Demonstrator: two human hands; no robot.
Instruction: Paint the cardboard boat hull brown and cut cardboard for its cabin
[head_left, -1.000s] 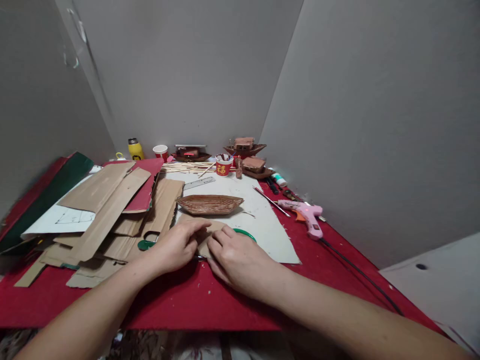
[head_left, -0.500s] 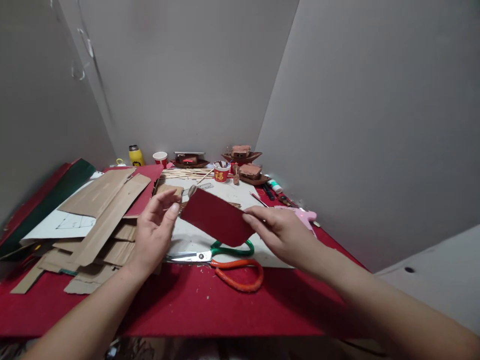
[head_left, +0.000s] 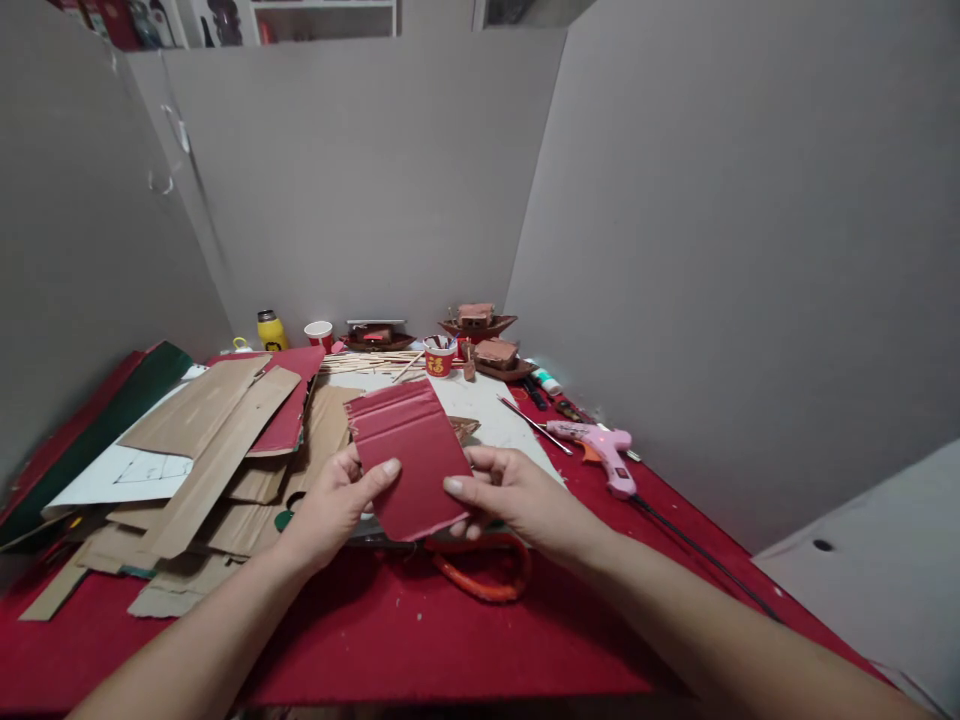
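A red cardboard piece [head_left: 409, 455] with creases near its top edge is held up over the table, its face turned toward me. My left hand [head_left: 341, 500] grips its left edge, thumb on the front. On the right edge my right hand [head_left: 506, 495] pinches it between thumb and fingers. Beneath the piece lie scissors, with their orange handle loop [head_left: 491, 575] showing; the blades are mostly hidden. A white sheet [head_left: 499, 410] spreads behind the piece.
Cut brown cardboard [head_left: 225, 450] is piled at the left. Thin sticks [head_left: 367, 362], a red cup [head_left: 439, 358] and model boats [head_left: 499, 357] stand at the back. At the right lies a pink glue gun [head_left: 611, 455] with a black cord.
The red piece has turned from a slant to nearly upright, facing me. My left hand has closed on its left edge. The view has tilted up, and the glue gun is now uncovered.
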